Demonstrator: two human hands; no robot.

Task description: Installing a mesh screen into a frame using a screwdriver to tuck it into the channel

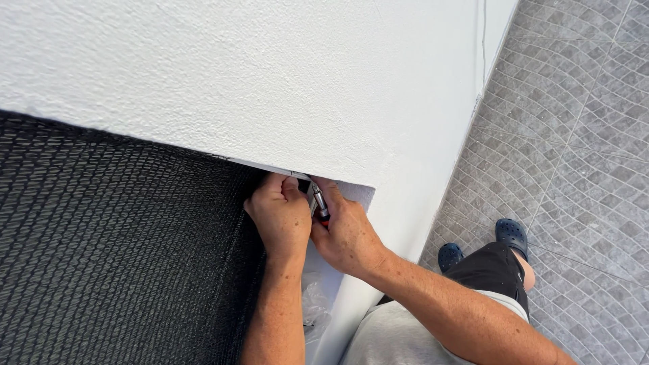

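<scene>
Both hands are closed at the edge of the black mesh point(115, 257) under the white wall point(304, 81): the left hand point(280, 216) grips the mesh, the right hand point(345, 233) grips red-handled pliers point(320, 205).

Bright, even daylight fills the view, and the white wall point(324, 74) comes close to glare. The black mesh point(115, 257) stays dark, with soft shadow under the wall's lower edge. Focus is sharp, with slight wide-angle bending at the edges.
</scene>
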